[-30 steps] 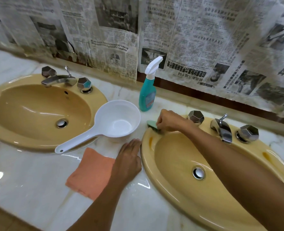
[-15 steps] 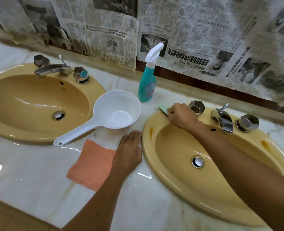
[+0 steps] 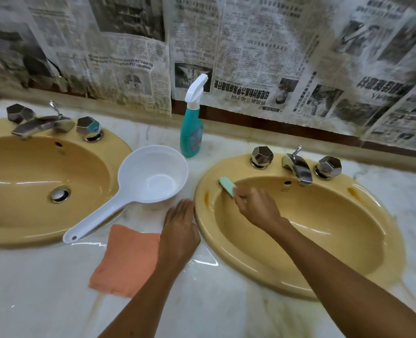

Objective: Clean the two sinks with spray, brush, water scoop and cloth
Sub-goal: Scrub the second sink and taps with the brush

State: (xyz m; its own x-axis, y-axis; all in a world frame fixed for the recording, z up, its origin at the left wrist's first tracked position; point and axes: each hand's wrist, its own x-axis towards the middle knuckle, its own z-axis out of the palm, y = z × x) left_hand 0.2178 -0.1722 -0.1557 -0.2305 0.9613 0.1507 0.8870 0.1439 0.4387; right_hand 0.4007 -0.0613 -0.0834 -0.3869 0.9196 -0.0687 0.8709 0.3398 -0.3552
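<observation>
Two mustard-yellow sinks are set in a marble counter: the left sink point(image 3: 38, 181) and the right sink point(image 3: 324, 240). My right hand point(image 3: 257, 207) grips a light green brush point(image 3: 227, 186) and holds its head against the upper left inner wall of the right sink. My left hand point(image 3: 180, 230) rests flat, fingers straight, on the counter beside that sink's left rim. A white water scoop point(image 3: 150, 176) sits between the sinks, its handle lying over the left sink's rim. An orange cloth point(image 3: 126, 259) lies on the counter below it. A teal spray bottle point(image 3: 191, 132) stands by the wall.
Each sink has a chrome tap with two faceted knobs, the left tap point(image 3: 41, 124) and the right tap point(image 3: 298, 167). Newspaper sheets point(image 3: 250, 57) cover the wall behind. The marble counter point(image 3: 43, 289) is wet and glossy in front.
My right hand has drawn the brush from the rim near the left knob down onto the sink's inner left wall. The left hand has stayed in place.
</observation>
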